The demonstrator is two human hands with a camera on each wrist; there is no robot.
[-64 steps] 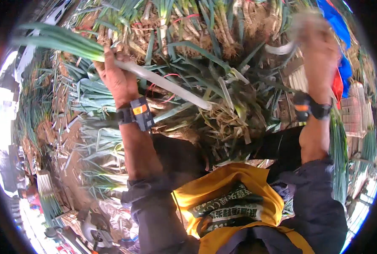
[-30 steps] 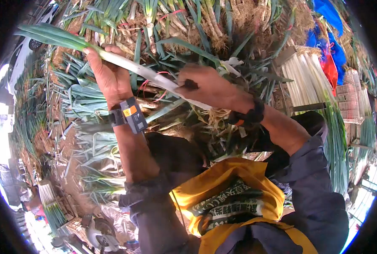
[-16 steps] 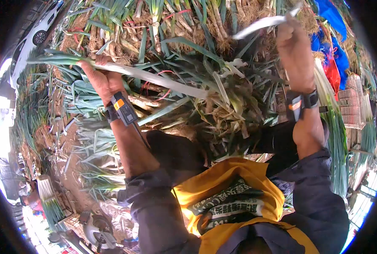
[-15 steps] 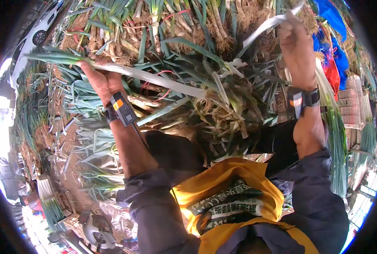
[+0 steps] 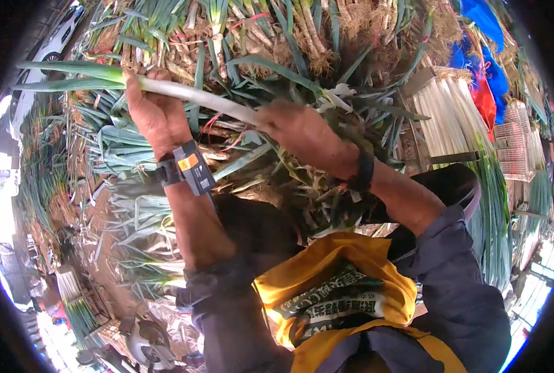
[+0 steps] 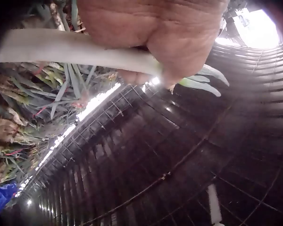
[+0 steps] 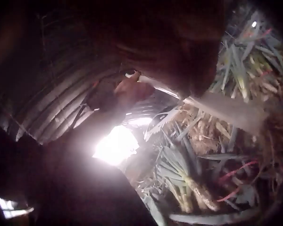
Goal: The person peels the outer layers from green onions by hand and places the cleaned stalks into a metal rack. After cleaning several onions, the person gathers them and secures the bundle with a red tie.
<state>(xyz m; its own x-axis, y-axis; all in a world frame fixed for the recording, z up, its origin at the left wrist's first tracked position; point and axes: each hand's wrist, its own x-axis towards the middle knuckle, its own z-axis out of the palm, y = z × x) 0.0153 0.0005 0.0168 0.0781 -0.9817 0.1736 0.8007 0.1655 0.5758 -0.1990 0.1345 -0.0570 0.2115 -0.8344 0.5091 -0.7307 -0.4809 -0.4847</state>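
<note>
In the head view a long green onion (image 5: 196, 96) slants across between the hands, green leaves to the left and white shaft to the right. My left hand (image 5: 159, 115) grips it just below the leaves; the left wrist view shows that hand's fingers (image 6: 155, 28) wrapped over the shaft. At the shaft's lower right part, my right hand (image 5: 308, 133) is blurred, its curled fingers holding the white part and covering its root end in the head view. In the right wrist view the hand is mostly dark, with the white shaft (image 7: 231, 110) extending past it.
Onion bundles (image 5: 308, 31) with roots and red ties fill the far side. Cleaned white onions (image 5: 451, 112) lie stacked in a holder at right, beside a wire basket (image 5: 514, 146) and a red bag (image 5: 483, 102). Below the right hand lies a heap of peelings (image 5: 326, 193).
Half a second ago my right hand was at the upper right with a white peeled strip; now it is back on the onion's shaft, strip out of sight. My left hand kept its grip.
</note>
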